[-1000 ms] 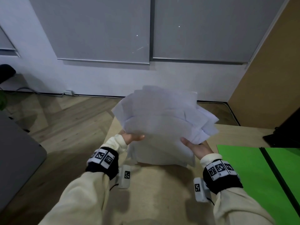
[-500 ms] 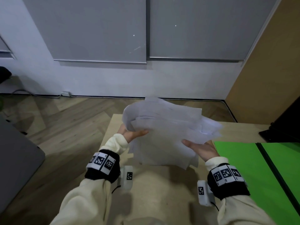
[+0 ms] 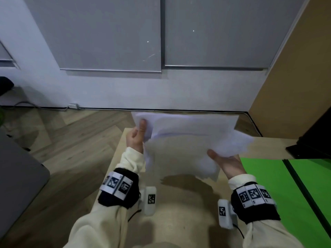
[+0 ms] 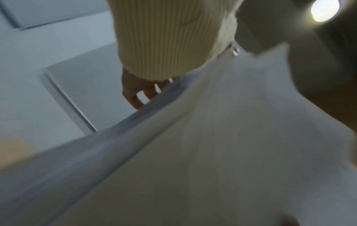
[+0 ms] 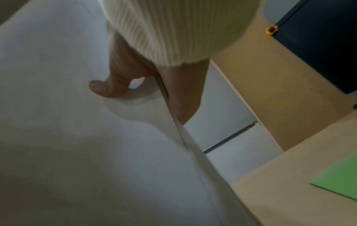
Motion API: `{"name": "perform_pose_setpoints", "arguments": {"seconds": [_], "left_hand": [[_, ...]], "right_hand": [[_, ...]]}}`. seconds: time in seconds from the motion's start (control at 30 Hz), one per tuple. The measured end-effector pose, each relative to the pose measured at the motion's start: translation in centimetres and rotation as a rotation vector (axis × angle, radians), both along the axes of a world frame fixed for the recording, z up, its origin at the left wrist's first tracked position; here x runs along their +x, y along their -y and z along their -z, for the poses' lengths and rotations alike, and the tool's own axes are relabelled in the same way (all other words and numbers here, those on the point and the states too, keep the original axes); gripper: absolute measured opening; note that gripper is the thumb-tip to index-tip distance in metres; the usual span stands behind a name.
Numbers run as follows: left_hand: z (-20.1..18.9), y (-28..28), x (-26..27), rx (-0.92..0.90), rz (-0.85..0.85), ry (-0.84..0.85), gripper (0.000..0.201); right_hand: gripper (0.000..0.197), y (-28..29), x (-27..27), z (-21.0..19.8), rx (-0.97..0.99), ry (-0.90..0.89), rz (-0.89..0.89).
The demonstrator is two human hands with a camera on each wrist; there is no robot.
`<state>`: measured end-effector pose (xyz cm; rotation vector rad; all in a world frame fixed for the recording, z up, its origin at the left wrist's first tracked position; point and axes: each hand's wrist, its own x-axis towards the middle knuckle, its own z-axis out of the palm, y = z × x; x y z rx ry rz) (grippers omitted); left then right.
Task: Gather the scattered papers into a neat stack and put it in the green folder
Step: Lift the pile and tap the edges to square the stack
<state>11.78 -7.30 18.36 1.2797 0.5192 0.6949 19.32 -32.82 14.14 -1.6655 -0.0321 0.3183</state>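
Observation:
A loose bundle of white papers (image 3: 186,144) is held upright above the wooden table (image 3: 179,212), its sheets uneven at the edges. My left hand (image 3: 137,136) grips the bundle's upper left edge, thumb on the near face. My right hand (image 3: 227,162) holds the lower right edge, thumb pressed on the front sheet (image 5: 100,88) and fingers behind. The papers (image 4: 212,152) fill the left wrist view, where my left fingers (image 4: 139,97) show past the sleeve. The open green folder (image 3: 290,194) lies flat on the table to the right, seen as a green corner (image 5: 340,180) in the right wrist view.
A black object (image 3: 311,140) sits at the table's far right. A tan panel (image 3: 295,68) stands behind it. Wooden floor (image 3: 62,140) lies left of the table, with a grey surface (image 3: 18,176) at the far left. A white wall with grey panels is ahead.
The bundle has been turned from a fanned, tilted spread to more upright. My left hand slid up to its top left corner, and the right hand stayed at the lower right.

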Motion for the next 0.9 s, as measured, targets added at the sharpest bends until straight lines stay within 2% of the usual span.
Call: {"name": "perform_pose_setpoints", "arguments": {"seconds": [0.07, 0.1, 0.17, 0.2, 0.27, 0.3, 0.37, 0.47, 0.5, 0.57, 0.7, 0.73, 0.8, 0.9], "left_hand": [[1.0, 1.0, -0.3, -0.036, -0.026, -0.008, 0.064], [1.7, 1.3, -0.3, -0.066, -0.028, 0.004, 0.067], [1.4, 1.8, -0.3, -0.138, 0.014, 0.024, 0.088], [1.0, 1.8, -0.3, -0.148, 0.010, 0.023, 0.090], [0.2, 1.7, 0.0, -0.113, -0.097, 0.016, 0.082], [0.2, 1.7, 0.3, -0.071, -0.169, 0.000, 0.051], [-0.7, 2.5, 0.2, 0.034, -0.193, -0.064, 0.046], [-0.8, 3.0, 0.8, 0.041, -0.200, -0.152, 0.036], [-0.5, 3.1, 0.9, 0.023, -0.178, -0.170, 0.031], [-1.0, 3.7, 0.9, 0.060, -0.099, -0.102, 0.032], [-0.6, 3.3, 0.6, 0.188, 0.101, -0.026, 0.041], [-0.2, 2.6, 0.5, 0.197, 0.144, -0.018, 0.048], [0.8, 1.6, 0.0, 0.215, 0.240, -0.040, 0.059], [2.4, 1.7, -0.4, 0.380, 0.316, -0.169, 0.046]], "right_hand": [[0.048, -0.5, -0.5, 0.8, 0.027, 0.043, -0.052], [0.054, -0.8, -0.7, 1.1, 0.031, 0.059, -0.055], [0.038, -1.4, -0.9, 1.2, 0.047, 0.075, -0.063], [0.034, -1.5, -0.7, 1.4, 0.057, 0.086, -0.068], [0.038, -1.6, -0.4, 1.3, 0.037, 0.114, -0.084], [0.042, -1.6, -0.4, 1.1, 0.030, 0.116, -0.103], [0.044, -1.4, -0.2, 1.2, 0.003, 0.093, -0.119], [0.042, -1.2, -0.3, 1.2, 0.023, 0.055, -0.142], [0.041, -1.2, -0.5, 1.1, 0.041, 0.048, -0.148], [0.030, -1.7, -0.6, 0.9, 0.032, 0.048, -0.098], [0.023, -1.6, -0.9, -0.7, 0.126, 0.077, 0.172], [0.018, -1.4, -1.4, -2.0, 0.163, 0.077, 0.185], [0.020, -1.2, -1.6, -3.4, 0.180, 0.130, 0.169], [0.029, -0.2, -0.2, -1.5, 0.143, 0.146, 0.063]]}}
